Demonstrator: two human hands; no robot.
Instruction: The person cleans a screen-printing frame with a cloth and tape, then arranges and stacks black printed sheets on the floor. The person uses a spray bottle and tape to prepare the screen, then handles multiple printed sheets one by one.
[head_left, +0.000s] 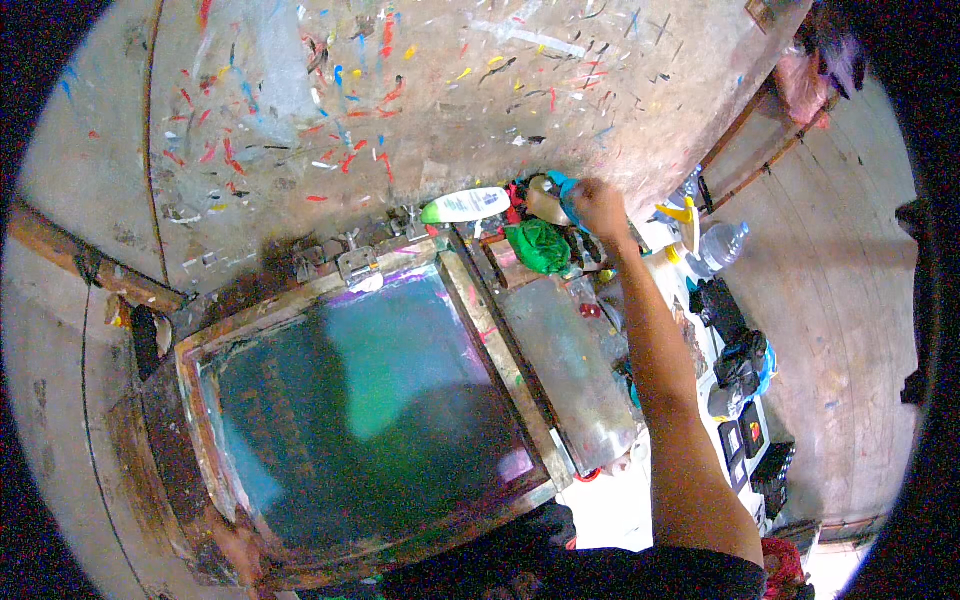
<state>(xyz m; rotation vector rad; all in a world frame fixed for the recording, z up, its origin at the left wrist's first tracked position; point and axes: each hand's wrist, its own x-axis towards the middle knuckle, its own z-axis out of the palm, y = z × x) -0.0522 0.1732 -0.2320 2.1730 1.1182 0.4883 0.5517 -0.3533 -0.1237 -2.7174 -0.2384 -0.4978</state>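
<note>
One green bundle and white bottle near the right hand

One right hand, one left hand, one framed screen, one white-and-green bottle, one bright green bundle and one yellow spray trigger are showing around the table.

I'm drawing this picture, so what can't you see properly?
All in the head view:
Right hand: whether it grips the blue thing; the hand itself hides this.
Left hand: exact pose, too blurred.
Green bag: any contents, behind crumpled plastic.
Red thing: lower part, cut off by bottom edge.
</note>
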